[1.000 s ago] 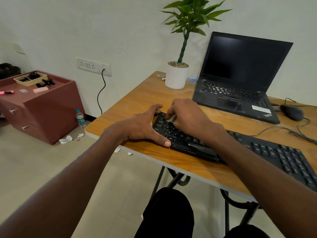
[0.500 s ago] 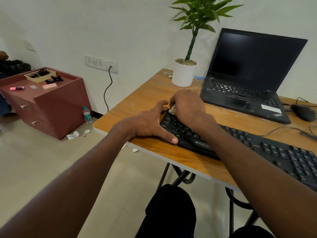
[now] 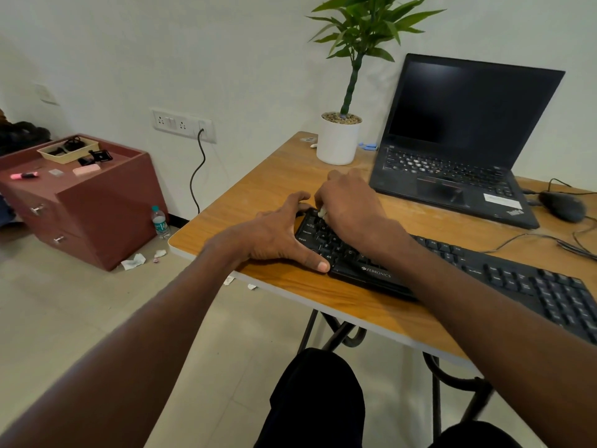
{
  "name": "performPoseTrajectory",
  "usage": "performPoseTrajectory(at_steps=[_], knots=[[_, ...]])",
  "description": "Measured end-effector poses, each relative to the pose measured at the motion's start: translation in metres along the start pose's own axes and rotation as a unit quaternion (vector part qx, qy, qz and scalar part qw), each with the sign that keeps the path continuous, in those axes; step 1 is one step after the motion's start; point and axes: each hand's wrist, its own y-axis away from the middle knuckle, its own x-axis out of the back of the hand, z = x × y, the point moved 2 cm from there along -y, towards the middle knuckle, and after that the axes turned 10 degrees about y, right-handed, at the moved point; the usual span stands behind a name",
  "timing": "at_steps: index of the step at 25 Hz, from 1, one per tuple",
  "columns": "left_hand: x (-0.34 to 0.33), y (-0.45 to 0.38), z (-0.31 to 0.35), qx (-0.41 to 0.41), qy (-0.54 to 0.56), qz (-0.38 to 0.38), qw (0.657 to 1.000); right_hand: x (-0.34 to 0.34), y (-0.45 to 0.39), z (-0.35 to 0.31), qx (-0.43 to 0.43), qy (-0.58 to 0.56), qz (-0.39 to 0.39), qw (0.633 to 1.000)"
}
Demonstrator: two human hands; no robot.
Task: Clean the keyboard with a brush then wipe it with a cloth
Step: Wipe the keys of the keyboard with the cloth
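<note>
Black Zebronics keyboard (image 3: 452, 266) sits along the near edge of a wooden table (image 3: 268, 189), running off toward the right side of the shot. The person's left hand (image 3: 274, 237) is flat on the table at the keyboard's left end, thumb stretched along the front edge and fingers spread around the corner, so it's bracing the board rather than gripping anything. The right hand (image 3: 352, 205) is curled over the top-left keys, and a small pale bit pokes out under its fingers, touching the keys. That looks like the brush (image 3: 322, 213), but most of it is hidden by the hand, so can't say much more about it. The fingers are clenched around it either way.

Behind the keyboard there's an open black laptop (image 3: 458, 140) with a dark screen, and a white pot with a green plant (image 3: 339, 140) just to its left. A black mouse (image 3: 563, 206) sits to the right of the laptop with its cable trailing across the table. Off to the left on the floor is a reddish-brown drawer unit (image 3: 97, 205) with a tray and some small stuff on top, plus a water bottle (image 3: 160, 223) beside it and a few crumpled scraps of paper nearby.
</note>
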Motion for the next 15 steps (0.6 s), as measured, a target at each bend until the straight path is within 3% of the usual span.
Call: performPoseTrajectory(at_steps=[2, 9, 15], knots=[[0.000, 0.000, -0.001, 0.001, -0.002, 0.003, 1.000, 0.001, 0.003, -0.002, 0.029, -0.008, 0.003, 1.000], [0.000, 0.002, 0.000, -0.004, -0.004, 0.006, 1.000, 0.000, 0.005, -0.016, -0.043, 0.021, -0.001, 0.999], [-0.001, 0.003, 0.001, 0.000, -0.005, 0.006, 1.000, -0.006, -0.003, -0.011, -0.056, -0.042, 0.040, 0.997]])
